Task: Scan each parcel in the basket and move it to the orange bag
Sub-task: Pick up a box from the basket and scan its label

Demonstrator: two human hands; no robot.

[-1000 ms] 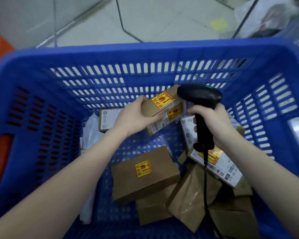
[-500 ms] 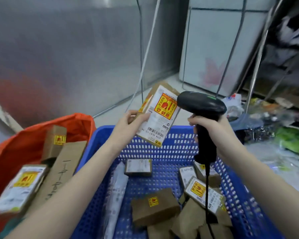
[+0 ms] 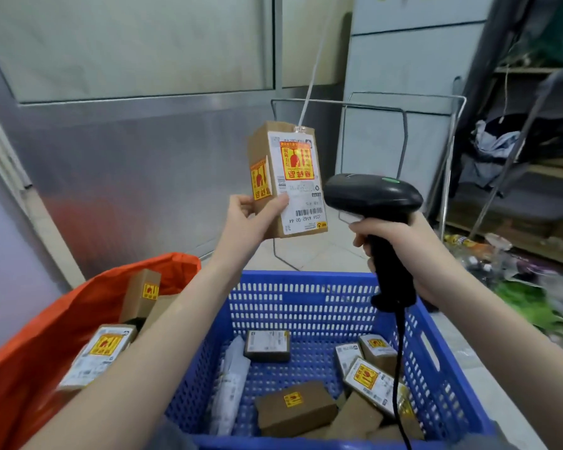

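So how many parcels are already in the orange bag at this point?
3 can be seen in the orange bag: an upright brown box at the back, a plain box leaning beside it, and a labelled parcel in front. The left arm may hide more.

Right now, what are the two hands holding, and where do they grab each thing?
The left hand pinches the cardboard parcel at its lower left corner. The right hand grips the black scanner round its handle.
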